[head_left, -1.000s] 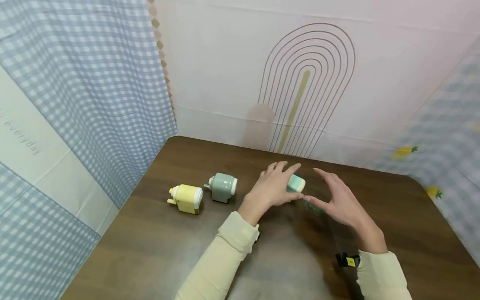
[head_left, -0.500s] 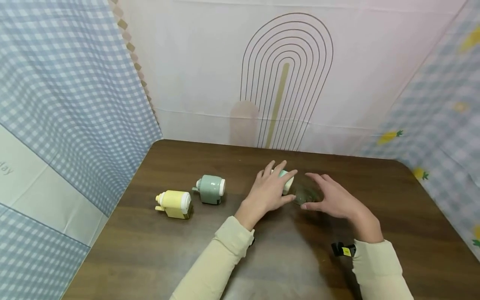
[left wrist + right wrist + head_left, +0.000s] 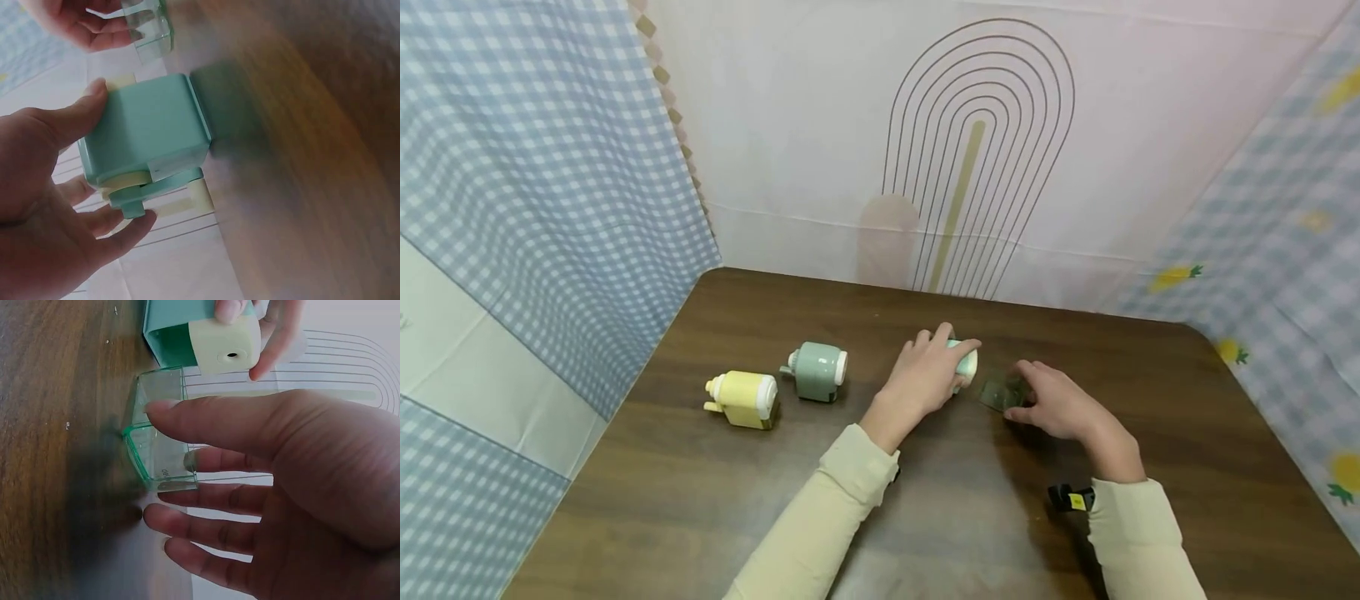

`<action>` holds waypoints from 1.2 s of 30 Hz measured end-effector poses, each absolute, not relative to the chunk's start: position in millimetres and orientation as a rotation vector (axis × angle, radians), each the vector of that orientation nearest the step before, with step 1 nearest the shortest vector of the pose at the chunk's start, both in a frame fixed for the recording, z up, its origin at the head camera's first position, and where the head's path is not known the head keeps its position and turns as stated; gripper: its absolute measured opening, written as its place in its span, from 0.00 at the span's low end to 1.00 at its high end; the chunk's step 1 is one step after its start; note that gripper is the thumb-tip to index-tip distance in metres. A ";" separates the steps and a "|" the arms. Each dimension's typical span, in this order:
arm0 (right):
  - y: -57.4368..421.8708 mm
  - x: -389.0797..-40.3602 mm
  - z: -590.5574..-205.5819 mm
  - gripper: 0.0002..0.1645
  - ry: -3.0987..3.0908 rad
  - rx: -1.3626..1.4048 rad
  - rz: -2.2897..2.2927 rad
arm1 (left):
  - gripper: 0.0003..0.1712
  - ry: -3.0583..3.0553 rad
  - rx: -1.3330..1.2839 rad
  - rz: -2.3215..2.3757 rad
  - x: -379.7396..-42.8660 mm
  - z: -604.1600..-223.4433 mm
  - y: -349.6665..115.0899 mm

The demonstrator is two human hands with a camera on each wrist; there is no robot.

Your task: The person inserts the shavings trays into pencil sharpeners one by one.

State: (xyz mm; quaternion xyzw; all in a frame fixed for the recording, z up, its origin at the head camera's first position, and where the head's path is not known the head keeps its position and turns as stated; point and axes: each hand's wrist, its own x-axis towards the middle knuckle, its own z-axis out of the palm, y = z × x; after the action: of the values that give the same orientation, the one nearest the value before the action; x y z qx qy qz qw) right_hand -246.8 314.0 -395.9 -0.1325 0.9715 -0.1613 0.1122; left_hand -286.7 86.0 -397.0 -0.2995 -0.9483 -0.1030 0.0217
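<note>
My left hand [image 3: 917,375] grips a teal crank pencil sharpener [image 3: 147,125] with a cream front, thumb on one side and fingers by the crank end. In the right wrist view, the sharpener's body [image 3: 181,314] shows an open hollow beneath its cream face [image 3: 232,353], which has a small pencil hole. My right hand [image 3: 1060,404] pinches a clear green shavings drawer [image 3: 165,459] between thumb and index finger, the other fingers spread loosely. In the head view the drawer [image 3: 997,395] lies low over the table, just right of the sharpener.
To the left on the brown wooden table [image 3: 925,517] stand a yellow crank sharpener [image 3: 747,400] and a grey-green crank sharpener [image 3: 817,372]. A white curtain [image 3: 790,150] with an arch print hangs behind the table, with blue checked cloth [image 3: 550,167] at the sides.
My right fingers have come down and closed on the clear drawer. My left fingers have drawn in around the teal sharpener. The head view has shifted a little.
</note>
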 end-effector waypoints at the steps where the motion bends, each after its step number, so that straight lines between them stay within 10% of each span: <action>1: 314.1 -246.8 -396.0 0.38 2.857 -0.391 -0.474 | 0.36 -2.937 -0.936 -0.326 -287.0 -396.3 85.6; 36: 303.6 -251.3 -405.8 0.35 2.877 -0.525 -0.649 | 0.34 -3.013 -0.936 -0.398 -282.0 -403.7 87.4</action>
State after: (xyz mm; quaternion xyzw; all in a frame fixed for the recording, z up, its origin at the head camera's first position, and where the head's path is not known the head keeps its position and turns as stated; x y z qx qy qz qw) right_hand -251.3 303.6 -405.8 -0.1747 0.9578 -0.2161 0.0731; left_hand -282.0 87.4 -403.7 -0.2942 -0.9473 -0.1251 -0.0194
